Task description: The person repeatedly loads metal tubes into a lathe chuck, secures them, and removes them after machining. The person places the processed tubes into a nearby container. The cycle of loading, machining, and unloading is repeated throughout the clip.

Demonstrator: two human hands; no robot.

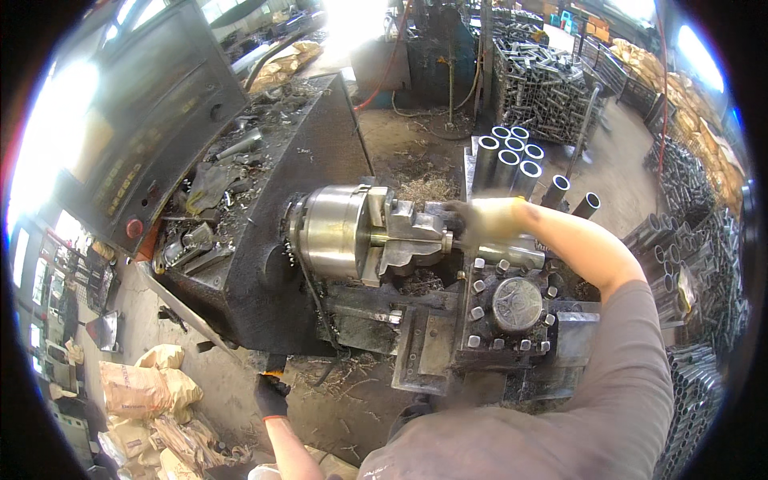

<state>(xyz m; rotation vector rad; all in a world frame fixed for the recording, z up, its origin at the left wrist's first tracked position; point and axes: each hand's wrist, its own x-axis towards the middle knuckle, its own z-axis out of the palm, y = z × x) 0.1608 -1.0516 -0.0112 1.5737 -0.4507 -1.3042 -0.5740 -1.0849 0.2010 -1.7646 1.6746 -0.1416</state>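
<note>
A lathe fills the middle, its shiny round chuck (pixel 332 232) fitted with stepped metal jaws (pixel 412 236). My right hand (pixel 492 220), in a light glove with dark fingertips, reaches across to the right side of the jaws. Motion smears it, and whatever its fingers touch is hidden. Just below it lies a shiny metal cylinder (pixel 512 256), above the square tool post (pixel 516 308) with its ring of bolts. Low on the left, my left hand (pixel 273 398) wears a dark glove beneath the headstock (pixel 280 176), close to a small orange spot. Its fingers blend into the dark machine.
Several cut steel tubes (pixel 508 160) stand upright beyond my right arm. Behind them is a wire crate (pixel 544 88) heaped with metal parts. More tubes (pixel 692 400) are stacked at the far right. Paper sacks (pixel 144 392) lie on the floor at left. Metal scraps litter the headstock top.
</note>
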